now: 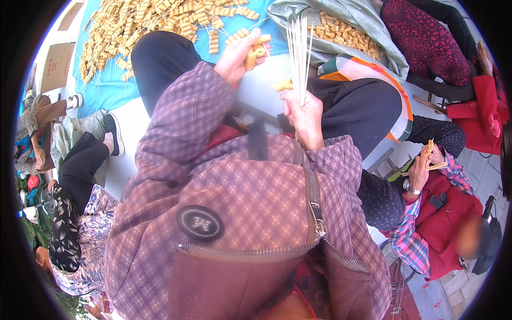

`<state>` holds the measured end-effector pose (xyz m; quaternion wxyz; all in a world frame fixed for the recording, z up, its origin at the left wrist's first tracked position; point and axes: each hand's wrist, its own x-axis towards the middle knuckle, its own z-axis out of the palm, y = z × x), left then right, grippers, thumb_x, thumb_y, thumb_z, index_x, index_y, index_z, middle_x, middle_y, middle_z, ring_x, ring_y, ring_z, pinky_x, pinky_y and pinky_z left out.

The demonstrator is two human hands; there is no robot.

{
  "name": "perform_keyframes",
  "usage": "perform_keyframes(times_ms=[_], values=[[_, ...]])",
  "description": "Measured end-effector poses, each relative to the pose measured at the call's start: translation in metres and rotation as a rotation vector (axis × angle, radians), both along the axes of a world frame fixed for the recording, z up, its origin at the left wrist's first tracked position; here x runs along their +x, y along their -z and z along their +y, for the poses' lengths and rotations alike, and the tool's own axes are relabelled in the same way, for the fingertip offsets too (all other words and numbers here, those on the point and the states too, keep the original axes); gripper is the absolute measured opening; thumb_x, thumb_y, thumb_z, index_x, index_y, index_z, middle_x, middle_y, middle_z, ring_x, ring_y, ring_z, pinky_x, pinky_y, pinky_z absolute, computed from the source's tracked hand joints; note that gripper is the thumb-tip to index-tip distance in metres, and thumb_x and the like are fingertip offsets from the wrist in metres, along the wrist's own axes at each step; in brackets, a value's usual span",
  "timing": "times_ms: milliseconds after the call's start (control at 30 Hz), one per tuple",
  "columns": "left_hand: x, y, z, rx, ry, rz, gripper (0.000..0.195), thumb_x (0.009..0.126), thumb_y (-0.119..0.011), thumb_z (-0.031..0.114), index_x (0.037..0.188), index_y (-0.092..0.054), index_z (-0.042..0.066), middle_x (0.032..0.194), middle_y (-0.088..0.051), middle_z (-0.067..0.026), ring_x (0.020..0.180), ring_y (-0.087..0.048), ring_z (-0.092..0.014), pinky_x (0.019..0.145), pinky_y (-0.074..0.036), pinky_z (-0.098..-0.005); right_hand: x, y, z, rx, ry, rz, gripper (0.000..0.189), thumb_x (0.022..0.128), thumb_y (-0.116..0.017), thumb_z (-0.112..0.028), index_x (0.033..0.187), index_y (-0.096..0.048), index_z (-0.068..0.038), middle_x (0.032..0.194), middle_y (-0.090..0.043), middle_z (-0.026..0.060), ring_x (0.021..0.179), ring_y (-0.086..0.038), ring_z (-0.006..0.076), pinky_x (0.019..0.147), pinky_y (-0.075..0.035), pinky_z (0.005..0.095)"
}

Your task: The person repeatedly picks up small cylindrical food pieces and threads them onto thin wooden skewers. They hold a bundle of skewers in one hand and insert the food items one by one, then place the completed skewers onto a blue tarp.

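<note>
Several golden-brown tube-shaped food pieces (pixel 252 56) lie in my left hand (pixel 236 58), held by its fingers above my left knee. My right hand (pixel 305 116) grips a bundle of thin wooden skewers (pixel 299 60), which fan upward from the fist. One more food piece (pixel 283 85) sits at the tip of my right thumb and forefinger; whether a skewer runs through it I cannot tell. Beyond my left knee, many skewered pieces (pixel 136 28) are heaped on a blue sheet (pixel 120 98). Loose pieces (pixel 344 36) fill an open woven sack (pixel 280 12) at the upper right.
A co-worker (pixel 444 224) on the right holds skewers and a food piece. Another person in red (pixel 486 108) sits at the upper right. People sit at the left, one with legs (pixel 86 160) near the blue sheet. Cardboard boxes (pixel 57 66) stand at the upper left.
</note>
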<state>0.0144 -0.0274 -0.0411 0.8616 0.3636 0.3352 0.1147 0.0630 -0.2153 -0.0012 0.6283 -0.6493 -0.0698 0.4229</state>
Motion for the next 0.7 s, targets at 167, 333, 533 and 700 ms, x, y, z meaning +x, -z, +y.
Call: perform_keyframes(times_ms=[167, 333, 533, 700], values=[[0.0011, -0.0002, -0.0016, -0.005, -0.011, 0.013, 0.035, 0.085, -0.053, 0.034, 0.098, -0.057, 0.002, 0.087, -0.058, -0.0056, 0.074, -0.056, -0.012, 0.063, -0.047, -0.0231, -0.0003, -0.0003, -0.0001, 0.005, 0.003, 0.010, 0.012, 0.081, -0.054, -0.007, 0.074, -0.057, 0.002, 0.052, -0.050, 0.0016, 0.042, -0.043, 0.0057, 0.039, -0.030, 0.0195], [0.0010, -0.0004, -0.0007, -0.010, -0.008, 0.015, 0.034, 0.085, -0.053, 0.034, 0.098, -0.057, 0.003, 0.088, -0.059, -0.0058, 0.075, -0.056, -0.012, 0.064, -0.047, -0.0229, 0.0001, -0.0014, -0.0002, -0.001, -0.001, 0.007, 0.012, 0.081, -0.054, -0.007, 0.074, -0.057, 0.002, 0.052, -0.050, 0.0015, 0.042, -0.043, 0.0059, 0.040, -0.031, 0.0196], [0.0012, -0.0006, -0.0013, 0.014, 0.014, 0.022, 0.035, 0.087, -0.049, 0.036, 0.102, -0.055, 0.006, 0.087, -0.059, -0.0034, 0.075, -0.057, -0.010, 0.061, -0.047, -0.0207, 0.0008, 0.0010, -0.0002, -0.020, -0.003, -0.003, 0.012, 0.081, -0.054, -0.007, 0.074, -0.057, 0.002, 0.052, -0.051, 0.0019, 0.043, -0.044, 0.0061, 0.040, -0.033, 0.0193], [0.0028, -0.0018, -0.0011, 0.054, 0.013, 0.059, 0.035, 0.086, -0.050, 0.037, 0.102, -0.056, 0.006, 0.087, -0.059, -0.0027, 0.076, -0.057, -0.009, 0.062, -0.046, -0.0208, 0.0004, 0.0016, 0.0007, -0.001, 0.013, 0.011, 0.012, 0.081, -0.054, -0.007, 0.074, -0.057, 0.002, 0.052, -0.051, 0.0019, 0.042, -0.044, 0.0063, 0.040, -0.033, 0.0195]])
